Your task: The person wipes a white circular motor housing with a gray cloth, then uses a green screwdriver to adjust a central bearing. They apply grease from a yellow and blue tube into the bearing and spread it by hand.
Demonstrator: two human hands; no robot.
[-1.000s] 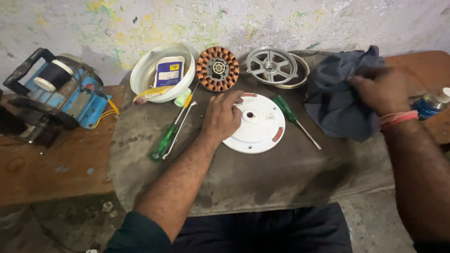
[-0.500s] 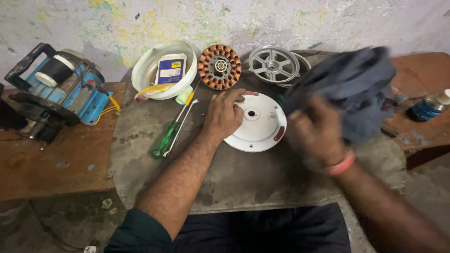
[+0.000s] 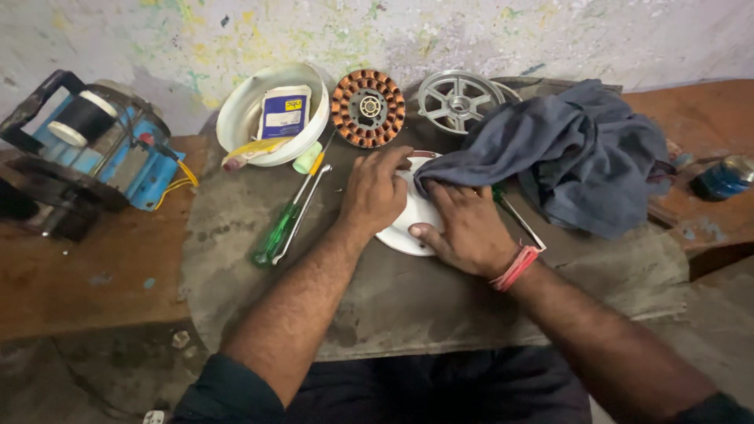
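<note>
A white round fan cover [image 3: 410, 228] lies on the grey stone slab [image 3: 393, 298]. My left hand [image 3: 375, 192] rests flat on the cover's left edge, fingers spread. My right hand [image 3: 463, 228] presses a blue-grey cloth [image 3: 565, 149] onto the cover's right part, with fingers tucked into the cloth's near end. Most of the cloth trails off to the right over the slab. The cover's middle is hidden by both hands and the cloth.
Behind the hands stand a white bowl [image 3: 243, 118] with a small box and a tube, a copper-wound stator [image 3: 367, 107] and a spoked metal wheel [image 3: 458, 100]. A green-handled screwdriver [image 3: 279, 232] lies left. A blue winding machine [image 3: 94, 149] sits far left, a dark bottle [image 3: 724, 177] far right.
My right hand brought the cloth from the far right over to the white cover and set it down on it. The left hand stayed on the cover.
</note>
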